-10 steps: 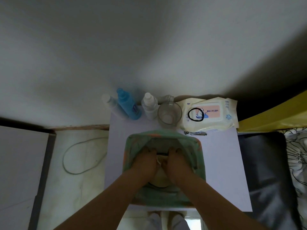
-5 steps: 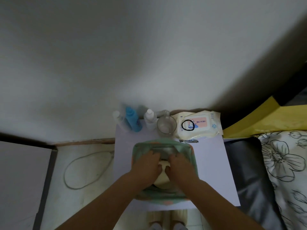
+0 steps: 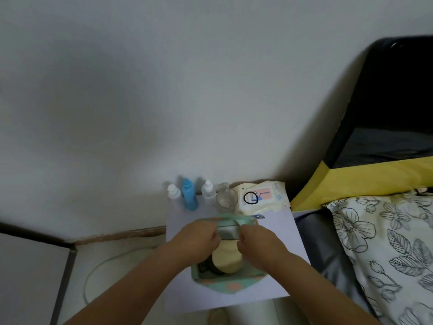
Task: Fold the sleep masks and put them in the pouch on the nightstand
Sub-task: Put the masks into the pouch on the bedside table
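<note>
A: Since a moment ago our hands have come up out of the pouch [image 3: 222, 283] and moved to its far edge, and our head has lifted, so more wall and the bed [image 3: 375, 242] now show.

B: Yes. Our left hand [image 3: 199, 238] is curled closed on the green rim at the far left, and our right hand [image 3: 256, 239] is pinched closed on the same rim just beside it, with the grey lining between them.

A: Where are the sleep masks?

B: A cream sleep mask [image 3: 226, 256] lies folded inside the pouch, atop something dark that we cannot identify. The pouch sits in the middle of the tabletop [image 3: 276, 233], in front of the bottles [image 3: 189, 195], the glass [image 3: 226, 198] and the wipes pack [image 3: 262, 198].

A: So we judge the step in hand to be closing the pouch.

B: Likely. To do it well we should draw both edges together evenly, keep the cream mask flat below the opening so nothing catches, and hold the pouch steady so it does not slide toward the glass.
</note>
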### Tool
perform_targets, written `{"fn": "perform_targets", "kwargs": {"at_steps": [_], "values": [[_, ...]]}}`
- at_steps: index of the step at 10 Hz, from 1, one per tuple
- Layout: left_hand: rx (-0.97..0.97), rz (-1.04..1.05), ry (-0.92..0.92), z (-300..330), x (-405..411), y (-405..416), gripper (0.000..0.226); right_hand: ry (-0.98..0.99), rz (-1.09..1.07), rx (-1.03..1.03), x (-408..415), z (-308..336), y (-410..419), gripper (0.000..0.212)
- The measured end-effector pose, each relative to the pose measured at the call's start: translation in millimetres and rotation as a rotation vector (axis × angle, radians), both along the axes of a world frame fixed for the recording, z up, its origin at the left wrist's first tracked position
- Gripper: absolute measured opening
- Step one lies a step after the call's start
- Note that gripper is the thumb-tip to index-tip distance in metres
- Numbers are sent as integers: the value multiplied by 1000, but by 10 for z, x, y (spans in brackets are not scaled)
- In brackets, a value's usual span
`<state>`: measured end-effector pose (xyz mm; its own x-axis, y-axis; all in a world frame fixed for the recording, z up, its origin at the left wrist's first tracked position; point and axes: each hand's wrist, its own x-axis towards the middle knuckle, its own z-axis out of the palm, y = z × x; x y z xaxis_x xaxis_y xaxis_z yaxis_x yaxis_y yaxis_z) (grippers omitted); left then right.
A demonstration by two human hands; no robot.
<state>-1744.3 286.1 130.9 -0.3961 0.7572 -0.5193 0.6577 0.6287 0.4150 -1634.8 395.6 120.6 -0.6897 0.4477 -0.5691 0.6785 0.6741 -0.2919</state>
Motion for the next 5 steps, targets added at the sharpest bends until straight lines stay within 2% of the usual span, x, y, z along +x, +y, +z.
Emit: {"fn": "perform_targets", "kwargs": {"at_steps": [2, 3, 5], "values": [[56, 15, 36, 461, 177, -163, 23, 73, 69, 114, 164, 335, -74, 25], [91, 57, 41, 719, 355, -275, 19, 116, 106, 141, 320, 548, -145, 25], [145, 96, 140, 1117, 843, -525, 28, 205, 176, 201, 806, 1005, -346, 25]]}}
